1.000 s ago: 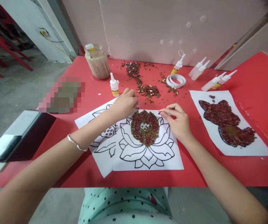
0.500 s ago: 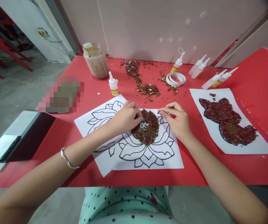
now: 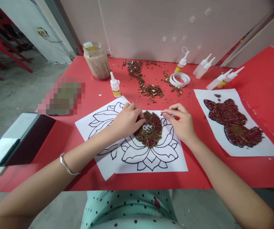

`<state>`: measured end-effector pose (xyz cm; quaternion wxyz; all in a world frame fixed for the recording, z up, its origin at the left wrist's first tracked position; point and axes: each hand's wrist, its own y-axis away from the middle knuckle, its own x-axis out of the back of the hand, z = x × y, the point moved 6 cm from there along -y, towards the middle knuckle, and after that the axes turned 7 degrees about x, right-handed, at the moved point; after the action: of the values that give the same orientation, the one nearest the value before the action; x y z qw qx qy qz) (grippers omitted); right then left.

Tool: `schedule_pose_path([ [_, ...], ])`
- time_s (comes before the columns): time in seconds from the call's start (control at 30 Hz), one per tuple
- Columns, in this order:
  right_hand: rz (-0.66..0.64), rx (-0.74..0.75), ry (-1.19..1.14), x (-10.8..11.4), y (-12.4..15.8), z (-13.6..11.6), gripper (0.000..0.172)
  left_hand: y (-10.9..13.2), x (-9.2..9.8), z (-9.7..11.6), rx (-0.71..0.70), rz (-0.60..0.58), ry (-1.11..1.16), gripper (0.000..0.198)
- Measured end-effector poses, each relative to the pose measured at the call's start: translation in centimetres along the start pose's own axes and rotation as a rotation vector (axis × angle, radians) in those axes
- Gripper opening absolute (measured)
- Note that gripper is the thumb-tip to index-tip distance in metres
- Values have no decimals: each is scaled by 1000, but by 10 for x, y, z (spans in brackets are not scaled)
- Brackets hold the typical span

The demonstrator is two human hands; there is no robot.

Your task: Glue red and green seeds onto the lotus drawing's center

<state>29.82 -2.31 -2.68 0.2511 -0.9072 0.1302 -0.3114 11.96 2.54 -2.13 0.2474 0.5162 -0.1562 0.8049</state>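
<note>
A white sheet with a black-outlined flower drawing [image 3: 150, 161] lies in front of me, overlapping a second flower sheet [image 3: 98, 119] on its left. Red and green beans [image 3: 154, 135] fill the flower's middle petal, around a small pale patch with wet-looking shine. My left hand [image 3: 129, 119] rests at the left edge of the beans, thumb and fingers closed; whatever they pinch is hidden. To the right of the petal, my right hand [image 3: 180, 123] pinches a small dark red bean [image 3: 162, 114] between thumb and forefinger, just above the paper.
Loose beans [image 3: 152, 90] are scattered beyond the sheets, near a tape roll [image 3: 180, 80]. A glue bottle [image 3: 115, 86] and a jar [image 3: 96, 62] stand back left, several bottles [image 3: 203, 67] back right. A bean-covered picture [image 3: 237, 127] lies right, a phone-like device [image 3: 20, 138] left.
The view has shifted very slightly. Both hands keep almost the same pose and place, and the beans on the drawing look the same.
</note>
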Motion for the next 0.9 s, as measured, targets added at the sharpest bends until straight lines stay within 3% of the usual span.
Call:
schedule_pose_path([
  [0.23, -5, 12, -10, 0, 0, 0, 11, 6, -7, 7, 12, 34, -188, 17],
  [0.9, -12, 10, -4, -1, 0, 1, 11, 12, -7, 6, 4, 73, -220, 18],
])
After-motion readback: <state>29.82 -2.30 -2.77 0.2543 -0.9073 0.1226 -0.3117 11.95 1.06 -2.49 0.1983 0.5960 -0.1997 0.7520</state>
